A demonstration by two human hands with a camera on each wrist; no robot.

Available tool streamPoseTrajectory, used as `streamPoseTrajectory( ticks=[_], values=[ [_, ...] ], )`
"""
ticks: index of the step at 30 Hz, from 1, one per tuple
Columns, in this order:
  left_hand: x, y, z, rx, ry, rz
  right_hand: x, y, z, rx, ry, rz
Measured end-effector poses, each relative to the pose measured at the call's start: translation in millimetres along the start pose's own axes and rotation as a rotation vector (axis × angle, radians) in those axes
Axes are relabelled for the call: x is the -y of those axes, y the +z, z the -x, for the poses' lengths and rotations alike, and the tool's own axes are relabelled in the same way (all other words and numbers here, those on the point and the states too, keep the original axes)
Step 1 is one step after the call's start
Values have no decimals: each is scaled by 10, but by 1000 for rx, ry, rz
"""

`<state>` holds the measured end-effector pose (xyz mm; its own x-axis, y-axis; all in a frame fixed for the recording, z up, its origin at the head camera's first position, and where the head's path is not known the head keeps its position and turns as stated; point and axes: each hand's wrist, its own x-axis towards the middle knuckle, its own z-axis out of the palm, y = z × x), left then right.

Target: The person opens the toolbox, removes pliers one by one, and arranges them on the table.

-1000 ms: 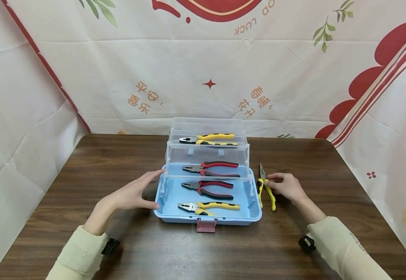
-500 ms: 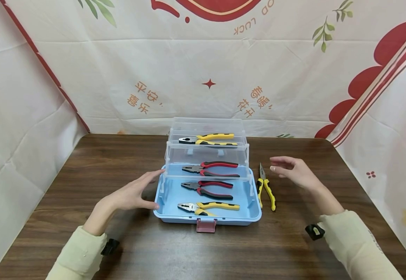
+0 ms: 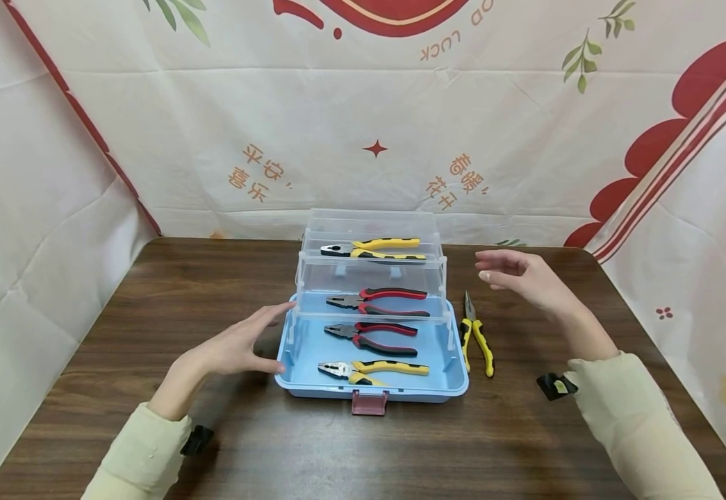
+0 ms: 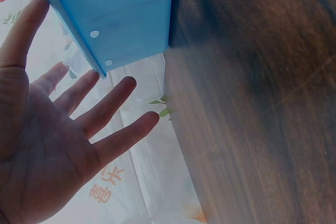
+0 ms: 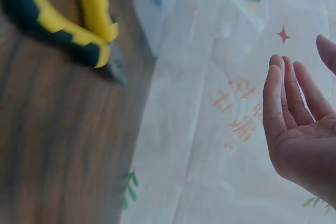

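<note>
My left hand (image 3: 228,347) rests with spread fingers against the left rim of the blue toolbox (image 3: 413,394); the left wrist view shows the thumb and fingertips at its edge. Nothing is in my right hand (image 3: 528,281), raised right of the box, fingers loosely bent. Below it, yellow-black long-nose pliers (image 3: 480,342) lie on the table, beside the box's right wall. Inside the box bottom are red-black pliers (image 3: 384,348) and yellow-black pliers (image 3: 390,367). Another red-black pair (image 3: 394,294) shows behind the clear tray front, and a yellow-black pair (image 3: 388,244) lies in the upper tray.
Clear tiered trays (image 3: 372,278) stand raised over the back of the toolbox. A pink latch (image 3: 369,403) hangs at its front. The brown wooden table (image 3: 363,458) ends at a white printed cloth (image 3: 350,111) behind and at both sides.
My right hand has let go of the long-nose pliers and moved up and away towards the back right. The pliers stay on the table. My left hand has kept its place.
</note>
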<state>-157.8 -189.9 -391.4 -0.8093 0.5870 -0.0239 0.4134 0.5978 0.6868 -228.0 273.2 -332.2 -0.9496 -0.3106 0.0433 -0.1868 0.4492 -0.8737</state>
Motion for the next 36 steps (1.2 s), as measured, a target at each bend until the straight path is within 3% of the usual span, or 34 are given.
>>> streamPoseTrajectory(
  ticks=[21,30,36],
  values=[
    [-1,-18,10,-4,-9,5,545,295,-637,117,-26,-32],
    [2,-5,-7,1,10,22,661,465,-855,208,-70,-43],
    [9,-6,-7,4,7,20,739,621,-1010,270,-84,7]
  ],
)
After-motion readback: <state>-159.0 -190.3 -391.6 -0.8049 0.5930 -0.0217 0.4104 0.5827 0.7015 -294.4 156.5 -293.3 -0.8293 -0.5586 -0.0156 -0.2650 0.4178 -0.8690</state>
